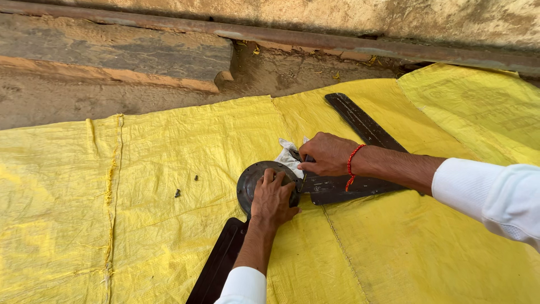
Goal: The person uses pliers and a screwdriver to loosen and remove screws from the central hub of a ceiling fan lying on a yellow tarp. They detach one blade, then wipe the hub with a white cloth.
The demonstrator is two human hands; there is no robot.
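A dark round metal fan hub (252,179) lies on a yellow woven tarp (140,186). My left hand (273,198) presses flat on top of the hub. My right hand (326,154), with a red thread at the wrist, grips a small dark tool at the hub's edge, next to a crumpled white cloth (288,156). Dark fan blades extend from the hub: one (360,121) toward the upper right, one (349,188) to the right under my right wrist, one (216,264) toward the bottom beside my left forearm.
Small dark screws (178,193) lie loose on the tarp left of the hub. Beyond the tarp are dirt ground, a stone step (112,53) and a rusty pipe (292,36) along a wall.
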